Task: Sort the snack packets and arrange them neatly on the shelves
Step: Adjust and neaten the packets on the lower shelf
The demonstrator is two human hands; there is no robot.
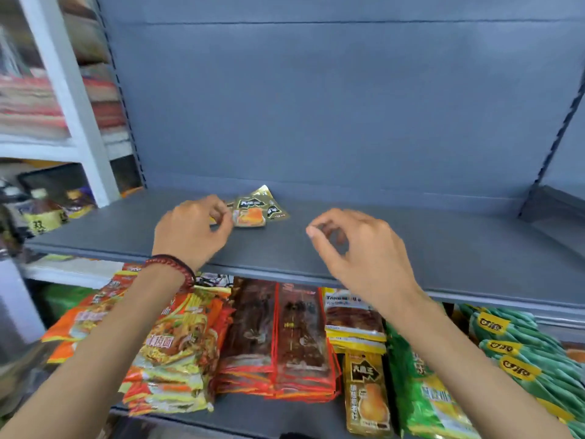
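Head camera is looking forward and down into the shelving

Worn at eye height and standing close, within arm's reach, it is facing the grey back panel (pixel 348 106) squarely. The upper shelf (pixel 443 255) is crossing mid-frame with the gold packets (pixel 253 210) sitting near the centre. The lower shelf (pixel 253 416) is filling the bottom edge. The wearer's left hand (pixel 190 229) and right hand (pixel 357 248) are showing above forearms rising from the lower corners, and the wide lens is bowing the sides.

From my feed: left hand (pixel 190 232) has its fingers curled on the edge of the gold packets (pixel 257 208) on the grey upper shelf (pixel 459 251). Right hand (pixel 359 248) hovers beside them, fingers curled, holding nothing. Stacked snack packets (pixel 278 337) fill the shelf below.
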